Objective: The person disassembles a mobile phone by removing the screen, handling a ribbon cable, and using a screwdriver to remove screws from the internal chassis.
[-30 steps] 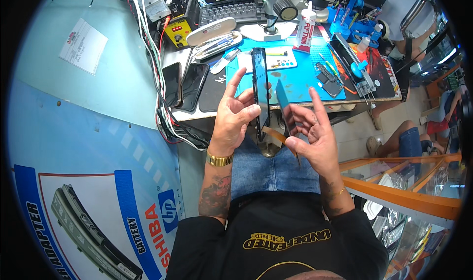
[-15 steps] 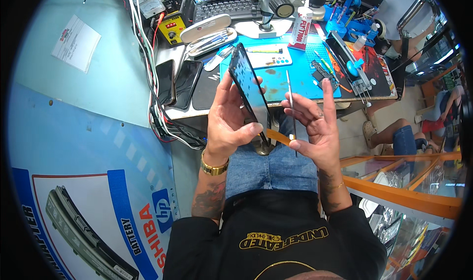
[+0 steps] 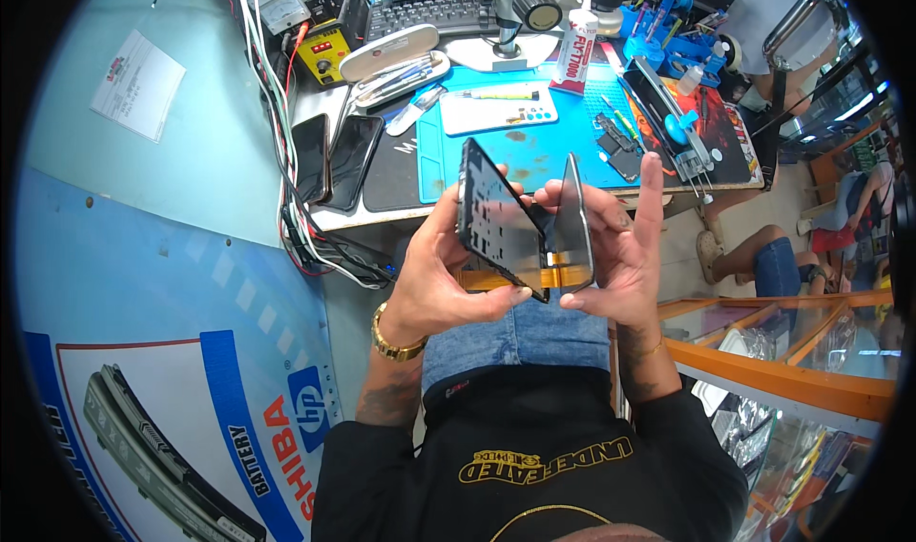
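Note:
My left hand is closed on a black phone frame, tilted upright, with dark patches across its inner face. Fingers wrap behind it and the thumb presses along its lower edge. Across from it, my right hand pinches a thin dark phone screen by its edges, index finger sticking up. An orange ribbon cable runs between the lower ends of the two parts, which stand apart like an open book. Both are over my lap, just off the bench's near edge.
A blue work mat holds a white phone back, a glue tube and small phone parts. Two dark phones lie at left beside hanging cables. A clamp holder stands at right; a glass counter is beside me.
The screen in my right hand has turned from edge-on to show its face. The phone frame has tilted and sits slightly lower. More of the orange ribbon cable shows between them.

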A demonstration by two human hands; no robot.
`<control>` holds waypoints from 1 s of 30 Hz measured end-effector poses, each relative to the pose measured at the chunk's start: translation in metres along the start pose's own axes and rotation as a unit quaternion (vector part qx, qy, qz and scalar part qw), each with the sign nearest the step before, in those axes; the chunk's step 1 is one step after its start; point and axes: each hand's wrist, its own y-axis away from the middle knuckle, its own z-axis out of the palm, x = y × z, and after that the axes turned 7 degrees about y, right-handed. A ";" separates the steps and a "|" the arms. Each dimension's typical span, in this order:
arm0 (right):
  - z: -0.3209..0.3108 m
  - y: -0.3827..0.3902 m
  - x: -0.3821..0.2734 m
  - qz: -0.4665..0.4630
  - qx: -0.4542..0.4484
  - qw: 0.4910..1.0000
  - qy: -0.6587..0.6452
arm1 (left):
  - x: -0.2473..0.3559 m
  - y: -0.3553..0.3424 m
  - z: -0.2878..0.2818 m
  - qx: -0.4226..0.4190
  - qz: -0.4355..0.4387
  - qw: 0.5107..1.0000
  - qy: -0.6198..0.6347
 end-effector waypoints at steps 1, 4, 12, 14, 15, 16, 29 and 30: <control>-0.002 0.000 0.001 -0.006 -0.010 1.000 -0.012 | 0.002 0.002 0.002 0.001 -0.001 1.000 0.002; 0.004 -0.005 0.002 -0.033 -0.012 0.997 -0.067 | 0.003 0.006 0.004 0.032 -0.007 0.999 -0.014; -0.002 -0.004 0.000 -0.017 -0.018 0.999 -0.031 | -0.003 0.010 0.002 -0.008 0.046 0.993 -0.104; -0.003 -0.002 0.002 -0.013 -0.024 0.999 -0.022 | -0.001 0.008 0.003 -0.023 0.056 0.991 -0.120; -0.001 -0.002 0.001 -0.010 -0.022 0.999 -0.023 | 0.000 0.008 0.003 -0.036 0.066 0.987 -0.139; -0.001 -0.002 0.001 -0.007 -0.021 0.999 -0.025 | -0.001 0.009 0.003 -0.035 0.067 0.987 -0.139; -0.004 -0.004 0.001 0.004 -0.014 0.999 -0.036 | -0.001 0.010 0.008 -0.027 0.102 0.980 -0.170; -0.003 -0.004 0.000 0.008 -0.013 0.999 -0.032 | -0.002 0.010 0.008 -0.024 0.099 0.981 -0.167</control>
